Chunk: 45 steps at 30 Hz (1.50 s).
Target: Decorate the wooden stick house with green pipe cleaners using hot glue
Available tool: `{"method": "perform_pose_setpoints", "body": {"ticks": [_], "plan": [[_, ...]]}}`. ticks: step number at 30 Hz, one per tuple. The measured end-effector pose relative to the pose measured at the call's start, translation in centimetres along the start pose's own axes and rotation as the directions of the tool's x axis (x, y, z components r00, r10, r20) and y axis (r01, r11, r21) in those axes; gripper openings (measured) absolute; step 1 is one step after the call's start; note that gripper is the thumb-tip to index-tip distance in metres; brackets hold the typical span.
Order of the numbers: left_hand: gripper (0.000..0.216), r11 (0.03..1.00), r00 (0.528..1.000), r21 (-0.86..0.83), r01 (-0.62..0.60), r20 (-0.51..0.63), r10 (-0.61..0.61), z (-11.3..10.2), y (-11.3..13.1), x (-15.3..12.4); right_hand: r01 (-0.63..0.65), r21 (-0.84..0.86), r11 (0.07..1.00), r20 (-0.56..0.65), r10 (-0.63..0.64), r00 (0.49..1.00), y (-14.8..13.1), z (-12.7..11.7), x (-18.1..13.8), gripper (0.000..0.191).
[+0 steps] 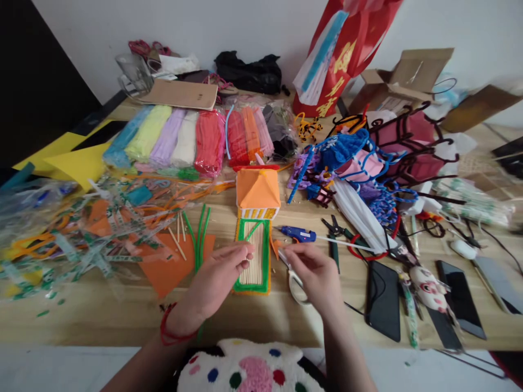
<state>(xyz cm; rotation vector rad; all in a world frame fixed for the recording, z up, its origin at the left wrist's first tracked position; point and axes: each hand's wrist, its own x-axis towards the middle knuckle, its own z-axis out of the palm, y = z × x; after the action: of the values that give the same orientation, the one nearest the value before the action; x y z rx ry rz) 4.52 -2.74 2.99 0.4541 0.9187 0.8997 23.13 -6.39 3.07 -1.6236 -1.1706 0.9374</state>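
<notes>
My left hand [220, 277] is closed in a pinch, fingertips over the left edge of a stick mat framed in green pipe cleaner [257, 272]. What it pinches is too small to make out. My right hand [316, 272] is also pinched, holding a small orange scrap [276, 247] just right of the mat. White-handled scissors [295, 287] lie under the right hand. A paper house with an orange roof [258, 189] stands at the mat's far end. A blue glue gun [298, 234] lies beyond the right hand.
Packs of coloured pipe cleaners [188, 136] line the back. Green pipe cleaners [200, 231], orange paper [169, 269] and plastic wrappers [73, 234] lie left. Right are pliers [335, 237], pipe-cleaner crafts [368, 163], two phones [382, 299] [460, 296], a red bag [343, 54] and a cardboard box [392, 81].
</notes>
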Motion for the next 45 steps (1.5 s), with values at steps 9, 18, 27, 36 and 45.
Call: {"method": "perform_pose_setpoints", "body": {"ticks": [9,18,27,36,45], "plan": [[0.016,0.723,0.890,0.525,-0.449,0.192,0.413,0.5,-1.2,-1.2,-0.063,0.228,0.972,0.096,0.042,0.995,-2.9,3.0,-1.9,0.015],[0.035,-0.083,0.444,0.678,-0.730,0.564,0.696,0.3,-0.4,-1.6,-0.214,0.403,0.890,0.197,0.144,0.970,-3.5,2.6,-1.9,0.019],[0.037,-0.194,0.391,0.659,-0.726,0.629,0.672,0.1,0.0,-2.0,-0.364,0.551,0.751,0.363,0.178,0.915,-2.8,2.2,-1.7,0.019],[0.044,-0.285,0.363,0.638,-0.715,0.688,0.629,-0.2,0.2,-1.8,-0.274,0.384,0.882,0.303,0.160,0.940,-3.1,2.2,-1.0,0.020],[0.037,-0.125,0.440,0.662,-0.739,0.615,0.654,-0.3,-0.4,-1.7,-0.218,0.332,0.918,0.269,0.129,0.954,-3.3,2.4,-0.9,0.018]]}}
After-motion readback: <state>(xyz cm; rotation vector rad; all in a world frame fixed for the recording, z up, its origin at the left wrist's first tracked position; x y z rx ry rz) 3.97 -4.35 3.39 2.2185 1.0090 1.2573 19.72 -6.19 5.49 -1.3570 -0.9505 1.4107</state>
